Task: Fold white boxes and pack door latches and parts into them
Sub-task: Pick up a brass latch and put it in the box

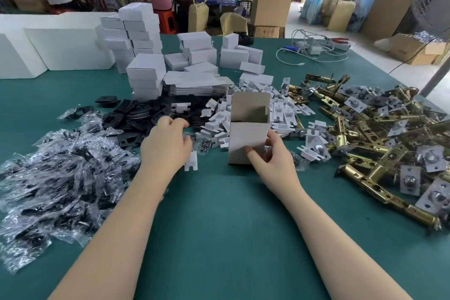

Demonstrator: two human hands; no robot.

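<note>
An open white box (pixel 247 134) stands upright on the green table (pixel 219 214), its top flaps up. My right hand (pixel 270 156) grips its lower right corner, thumb on the front face. My left hand (pixel 168 141) reaches into the pile of black plates (pixel 146 114), fingers curled over them; whether it holds one is hidden. A small white plastic piece (pixel 190 161) lies just right of that wrist. Brass door latches (pixel 379 143) are heaped at the right. White plastic inserts (pixel 219 119) lie behind the box.
Clear bags of black parts (pixel 60 173) cover the left. Flat box blanks (pixel 194 85) and stacks of folded white boxes (pixel 143 41) stand behind. White cables (pixel 314 48) lie far right. Two people work at benches in the background.
</note>
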